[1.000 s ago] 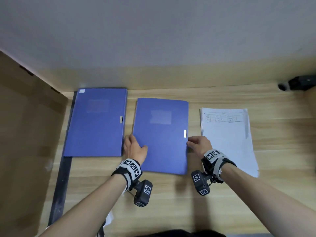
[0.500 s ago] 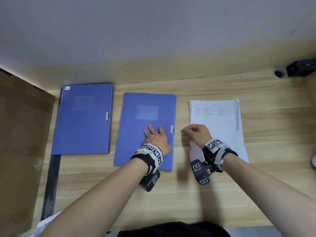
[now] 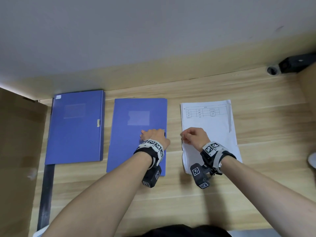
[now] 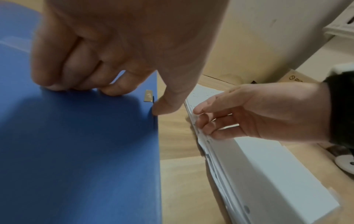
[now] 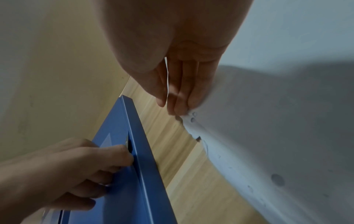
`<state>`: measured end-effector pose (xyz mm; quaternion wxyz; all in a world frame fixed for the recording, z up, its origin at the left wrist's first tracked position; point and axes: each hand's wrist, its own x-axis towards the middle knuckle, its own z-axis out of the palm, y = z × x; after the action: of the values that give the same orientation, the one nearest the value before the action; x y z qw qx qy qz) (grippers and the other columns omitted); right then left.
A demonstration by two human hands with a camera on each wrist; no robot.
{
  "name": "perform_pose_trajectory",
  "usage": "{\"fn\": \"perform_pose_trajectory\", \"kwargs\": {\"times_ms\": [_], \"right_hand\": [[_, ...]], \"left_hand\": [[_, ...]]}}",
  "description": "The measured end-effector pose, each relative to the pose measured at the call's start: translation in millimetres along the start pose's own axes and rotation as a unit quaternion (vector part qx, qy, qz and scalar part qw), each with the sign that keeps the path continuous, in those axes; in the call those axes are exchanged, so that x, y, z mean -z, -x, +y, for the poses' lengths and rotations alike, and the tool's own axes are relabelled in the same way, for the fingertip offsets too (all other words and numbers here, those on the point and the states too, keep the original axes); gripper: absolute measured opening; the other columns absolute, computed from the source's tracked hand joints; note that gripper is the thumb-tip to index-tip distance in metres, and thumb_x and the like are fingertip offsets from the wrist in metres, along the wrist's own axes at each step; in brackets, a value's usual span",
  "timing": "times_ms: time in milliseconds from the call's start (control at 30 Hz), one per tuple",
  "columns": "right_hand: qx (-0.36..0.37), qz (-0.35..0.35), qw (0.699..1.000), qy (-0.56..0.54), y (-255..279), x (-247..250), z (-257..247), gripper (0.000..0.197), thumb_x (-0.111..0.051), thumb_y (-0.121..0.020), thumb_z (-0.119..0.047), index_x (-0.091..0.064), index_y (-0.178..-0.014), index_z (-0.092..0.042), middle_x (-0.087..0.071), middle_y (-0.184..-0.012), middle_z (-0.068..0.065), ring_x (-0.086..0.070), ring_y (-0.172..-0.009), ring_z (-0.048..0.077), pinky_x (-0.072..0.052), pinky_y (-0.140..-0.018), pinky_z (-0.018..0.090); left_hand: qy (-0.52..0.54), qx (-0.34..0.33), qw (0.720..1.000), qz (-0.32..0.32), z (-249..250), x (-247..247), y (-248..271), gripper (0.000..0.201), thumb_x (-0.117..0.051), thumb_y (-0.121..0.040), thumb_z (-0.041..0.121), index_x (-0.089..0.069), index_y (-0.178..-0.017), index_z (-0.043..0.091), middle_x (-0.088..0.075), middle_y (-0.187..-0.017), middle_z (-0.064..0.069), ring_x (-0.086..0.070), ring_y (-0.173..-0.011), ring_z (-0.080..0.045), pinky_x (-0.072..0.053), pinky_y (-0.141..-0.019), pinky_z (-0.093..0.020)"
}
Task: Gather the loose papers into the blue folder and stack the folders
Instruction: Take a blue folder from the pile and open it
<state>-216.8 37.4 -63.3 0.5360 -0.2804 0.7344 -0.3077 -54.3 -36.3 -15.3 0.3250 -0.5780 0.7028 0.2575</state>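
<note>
Two blue folders lie shut on the wooden desk: one at the left (image 3: 75, 127) and a middle one (image 3: 136, 134). A stack of white papers (image 3: 210, 127) lies to the right. My left hand (image 3: 153, 136) rests on the middle folder (image 4: 76, 151) with curled fingertips on the cover. Its thumb (image 4: 162, 104) hooks the folder's right edge just below the metal clasp (image 4: 148, 96). My right hand (image 3: 192, 136) pinches the left edge of the papers (image 5: 268, 136), with a sheet held between thumb and fingers (image 5: 180, 94).
A black device (image 3: 297, 64) sits at the back right corner by the wall. A brown panel (image 3: 18, 151) and a dark strip (image 3: 46, 194) border the desk's left side. A white object (image 3: 312, 159) shows at the right edge.
My left hand crossed from the middle folder's left edge to its right edge by the clasp. My right hand left that edge and took hold of the papers' left edge.
</note>
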Motion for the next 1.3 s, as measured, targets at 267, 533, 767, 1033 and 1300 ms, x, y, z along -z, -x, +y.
{"fn": "perform_pose_trajectory", "kwargs": {"times_ms": [267, 533, 767, 1033, 1300], "right_hand": [[0.01, -0.026, 0.999, 0.04, -7.9, -10.6, -9.6, 0.023, -0.052, -0.088, -0.004, -0.074, -0.086, -0.009, -0.076, -0.082, 0.011, -0.069, -0.071, 0.017, -0.054, -0.069, 0.027], [0.026, -0.048, 0.997, 0.046, -20.3, -21.2, -32.8, 0.014, -0.06, -0.091, -0.016, -0.072, -0.085, -0.012, -0.073, -0.081, 0.006, -0.067, -0.066, 0.018, -0.056, -0.071, 0.034], [0.009, -0.034, 0.982, 0.187, -33.9, -47.5, -39.6, 0.022, -0.071, -0.079, -0.042, -0.07, -0.085, -0.022, -0.073, -0.086, -0.003, -0.067, -0.082, 0.018, -0.054, -0.08, 0.033], [-0.006, 0.014, 0.958, 0.286, -25.5, -57.1, -52.4, 0.018, -0.069, -0.08, -0.039, -0.067, -0.08, -0.02, -0.071, -0.089, -0.003, -0.065, -0.084, 0.022, -0.046, -0.072, 0.027], [0.041, 0.028, 0.936, 0.348, 9.1, -70.6, -76.3, 0.019, -0.056, -0.079, -0.01, -0.061, -0.094, -0.02, -0.062, -0.098, 0.003, -0.06, -0.088, 0.029, -0.049, -0.075, 0.031]], "left_hand": [[0.037, -0.001, 0.996, 0.082, -8.8, 5.5, 11.6, 0.04, -0.052, -0.085, 0.045, -0.037, -0.061, 0.017, -0.054, -0.068, -0.002, -0.05, -0.075, -0.028, -0.039, -0.069, -0.033], [0.071, -0.045, 0.993, 0.079, -19.0, 5.5, 10.6, 0.039, -0.045, -0.085, 0.042, -0.039, -0.059, 0.014, -0.047, -0.059, -0.003, -0.05, -0.068, -0.029, -0.04, -0.059, -0.032], [0.065, -0.111, 0.988, 0.09, -32.0, 6.7, 17.2, 0.033, -0.035, -0.098, 0.032, -0.052, -0.101, 0.004, -0.063, -0.101, -0.021, -0.057, -0.095, -0.04, -0.039, -0.069, -0.039], [0.081, -0.161, 0.978, 0.103, -52.8, 30.3, 52.0, 0.023, -0.031, -0.097, 0.011, -0.039, -0.116, 0.002, -0.059, -0.094, -0.023, -0.053, -0.089, -0.043, -0.047, -0.071, -0.051], [0.126, -0.201, 0.953, 0.187, -105.9, 45.0, 93.3, 0.045, -0.031, -0.099, 0.014, -0.024, -0.143, 0.02, -0.041, -0.069, 0.001, -0.045, -0.068, -0.033, -0.05, -0.075, -0.053]]}}
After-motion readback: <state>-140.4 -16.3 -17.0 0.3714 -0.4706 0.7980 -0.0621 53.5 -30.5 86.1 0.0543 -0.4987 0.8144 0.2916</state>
